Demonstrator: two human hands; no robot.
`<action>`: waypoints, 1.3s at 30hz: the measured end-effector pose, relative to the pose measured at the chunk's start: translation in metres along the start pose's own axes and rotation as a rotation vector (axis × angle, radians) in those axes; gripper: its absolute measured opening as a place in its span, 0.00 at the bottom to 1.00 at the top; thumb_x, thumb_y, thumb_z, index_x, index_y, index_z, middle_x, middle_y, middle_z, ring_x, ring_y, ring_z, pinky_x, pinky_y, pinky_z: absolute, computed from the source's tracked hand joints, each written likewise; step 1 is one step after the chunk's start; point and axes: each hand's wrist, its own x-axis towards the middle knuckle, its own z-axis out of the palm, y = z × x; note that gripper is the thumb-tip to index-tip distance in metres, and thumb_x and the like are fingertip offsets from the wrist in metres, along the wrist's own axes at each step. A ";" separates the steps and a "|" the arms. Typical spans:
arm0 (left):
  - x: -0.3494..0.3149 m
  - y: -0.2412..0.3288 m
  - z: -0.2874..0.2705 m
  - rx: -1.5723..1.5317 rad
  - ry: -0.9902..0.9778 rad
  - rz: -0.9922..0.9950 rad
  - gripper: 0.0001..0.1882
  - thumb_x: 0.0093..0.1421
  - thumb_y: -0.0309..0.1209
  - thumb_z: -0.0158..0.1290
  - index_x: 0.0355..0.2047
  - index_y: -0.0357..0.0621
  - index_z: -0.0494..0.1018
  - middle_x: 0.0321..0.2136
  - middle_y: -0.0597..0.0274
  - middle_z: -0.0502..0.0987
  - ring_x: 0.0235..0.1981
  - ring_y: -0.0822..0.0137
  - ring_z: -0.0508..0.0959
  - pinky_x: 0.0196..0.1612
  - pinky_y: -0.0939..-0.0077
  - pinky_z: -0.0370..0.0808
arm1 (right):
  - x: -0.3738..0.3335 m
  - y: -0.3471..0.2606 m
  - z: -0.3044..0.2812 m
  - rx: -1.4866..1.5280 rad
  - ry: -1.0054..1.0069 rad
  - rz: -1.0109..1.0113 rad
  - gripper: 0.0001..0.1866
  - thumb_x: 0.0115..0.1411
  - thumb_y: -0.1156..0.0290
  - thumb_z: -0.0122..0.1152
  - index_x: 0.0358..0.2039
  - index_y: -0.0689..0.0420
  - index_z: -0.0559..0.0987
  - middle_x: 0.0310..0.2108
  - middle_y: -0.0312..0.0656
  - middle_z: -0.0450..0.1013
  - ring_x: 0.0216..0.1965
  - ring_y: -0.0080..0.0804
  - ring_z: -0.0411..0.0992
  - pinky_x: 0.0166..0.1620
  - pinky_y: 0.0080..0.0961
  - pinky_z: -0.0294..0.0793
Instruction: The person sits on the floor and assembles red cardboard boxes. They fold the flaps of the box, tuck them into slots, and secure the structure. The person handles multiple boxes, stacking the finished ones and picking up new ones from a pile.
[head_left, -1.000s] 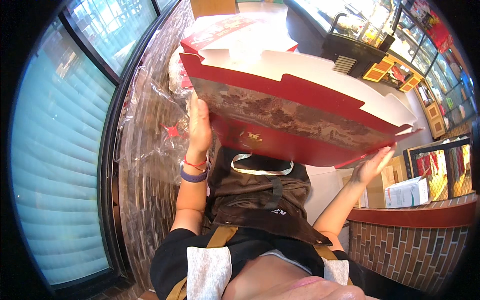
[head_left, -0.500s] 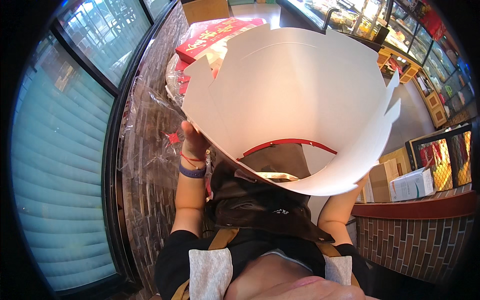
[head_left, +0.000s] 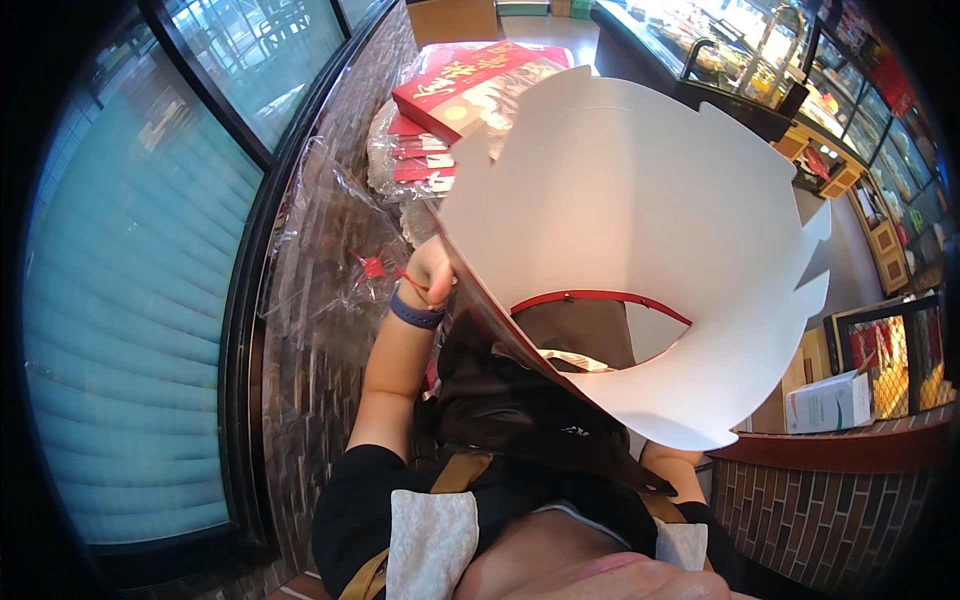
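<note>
A large white cardboard sheet [head_left: 640,200], rolled into a wide open tube with notched tabs along its rim, is held up in front of my chest. Its outer side is dark red, seen as a strip along the left edge. My left hand [head_left: 435,268] grips that left edge, thumb showing and the other fingers mostly hidden. On its wrist are a dark blue band [head_left: 416,313] and a red cord. Behind the tube's lower right side my right hand is hidden; only the right forearm [head_left: 675,468] shows. Through the lower opening part of my brown apron [head_left: 575,335] shows.
At the far left, red printed flat boxes [head_left: 470,95] lie stacked with clear plastic wrap [head_left: 325,215] beside them. A window [head_left: 130,330] runs along the left. Right are a brick-faced counter [head_left: 820,510] with a white box [head_left: 828,402], and lit display cases [head_left: 740,40] beyond.
The cardboard tube has shifted right and tilted, its lower rim dropping. My left hand has moved right with it, and more of the red boxes shows.
</note>
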 end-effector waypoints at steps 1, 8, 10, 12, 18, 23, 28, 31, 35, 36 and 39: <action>0.005 0.009 0.010 0.036 -0.041 -0.027 0.66 0.36 0.59 0.70 0.68 0.34 0.52 0.63 0.56 0.64 0.64 0.63 0.63 0.64 0.63 0.62 | -0.003 0.003 -0.004 -0.002 0.015 0.010 0.77 0.26 0.27 0.74 0.70 0.61 0.51 0.68 0.47 0.55 0.68 0.42 0.55 0.67 0.42 0.56; 0.057 0.059 0.081 0.317 0.010 0.171 0.71 0.33 0.50 0.78 0.69 0.35 0.46 0.65 0.56 0.59 0.66 0.64 0.59 0.66 0.64 0.58 | -0.016 0.017 -0.024 -0.009 0.101 0.024 0.73 0.32 0.29 0.73 0.70 0.61 0.52 0.67 0.48 0.56 0.67 0.43 0.57 0.66 0.42 0.58; 0.062 0.055 0.083 0.240 0.092 0.177 0.63 0.35 0.43 0.78 0.66 0.35 0.54 0.60 0.58 0.67 0.61 0.66 0.67 0.63 0.67 0.64 | -0.016 0.016 -0.029 -0.015 0.119 0.018 0.72 0.34 0.29 0.73 0.70 0.61 0.53 0.67 0.48 0.56 0.67 0.43 0.57 0.66 0.42 0.59; 0.062 0.056 0.077 0.274 0.170 0.172 0.52 0.37 0.39 0.78 0.60 0.35 0.64 0.54 0.61 0.73 0.54 0.69 0.72 0.58 0.69 0.69 | -0.013 0.008 -0.032 -0.034 0.146 -0.014 0.70 0.35 0.29 0.72 0.69 0.62 0.53 0.67 0.48 0.57 0.67 0.43 0.58 0.66 0.42 0.59; 0.068 0.057 0.091 0.450 0.389 0.259 0.36 0.42 0.32 0.76 0.50 0.36 0.73 0.45 0.63 0.79 0.46 0.72 0.77 0.51 0.73 0.75 | 0.004 -0.007 -0.053 -0.059 0.231 -0.136 0.66 0.40 0.31 0.71 0.69 0.62 0.54 0.66 0.48 0.58 0.66 0.43 0.59 0.65 0.43 0.61; 0.070 0.059 0.102 0.647 0.634 0.404 0.27 0.42 0.29 0.76 0.41 0.36 0.75 0.37 0.65 0.80 0.36 0.75 0.78 0.41 0.77 0.77 | 0.009 -0.011 -0.065 -0.095 0.281 -0.199 0.63 0.44 0.32 0.70 0.68 0.62 0.55 0.65 0.48 0.59 0.65 0.44 0.60 0.64 0.43 0.62; 0.067 0.062 0.099 0.616 0.726 0.464 0.24 0.45 0.28 0.74 0.40 0.36 0.75 0.36 0.64 0.81 0.35 0.75 0.78 0.40 0.77 0.78 | 0.032 -0.043 -0.034 -0.123 0.306 -0.356 0.44 0.46 0.52 0.81 0.55 0.67 0.71 0.50 0.45 0.73 0.50 0.34 0.73 0.56 0.33 0.72; 0.058 0.067 0.093 0.589 0.731 0.466 0.28 0.46 0.26 0.73 0.46 0.36 0.74 0.39 0.63 0.80 0.39 0.74 0.78 0.44 0.77 0.77 | 0.040 -0.039 -0.047 -0.230 0.287 -0.380 0.28 0.54 0.60 0.76 0.48 0.66 0.75 0.44 0.43 0.77 0.45 0.30 0.75 0.53 0.31 0.74; 0.038 0.069 0.086 0.407 0.403 0.413 0.38 0.43 0.25 0.74 0.55 0.36 0.68 0.47 0.60 0.77 0.48 0.71 0.77 0.53 0.71 0.74 | 0.044 -0.044 -0.042 -0.238 0.390 -0.373 0.22 0.56 0.63 0.73 0.43 0.66 0.77 0.41 0.43 0.78 0.41 0.29 0.76 0.51 0.28 0.76; 0.032 0.065 0.084 0.512 0.348 0.352 0.39 0.44 0.27 0.74 0.55 0.36 0.68 0.48 0.60 0.77 0.49 0.69 0.76 0.54 0.70 0.73 | 0.044 -0.046 -0.041 -0.229 0.410 -0.361 0.23 0.56 0.63 0.73 0.44 0.66 0.76 0.41 0.43 0.78 0.41 0.28 0.76 0.51 0.29 0.76; 0.017 0.048 0.084 0.654 0.428 0.297 0.35 0.46 0.26 0.73 0.53 0.36 0.69 0.47 0.60 0.78 0.48 0.70 0.76 0.53 0.71 0.74 | 0.047 -0.027 -0.055 -0.217 0.403 -0.341 0.29 0.57 0.57 0.72 0.48 0.66 0.75 0.46 0.45 0.76 0.45 0.32 0.76 0.51 0.32 0.77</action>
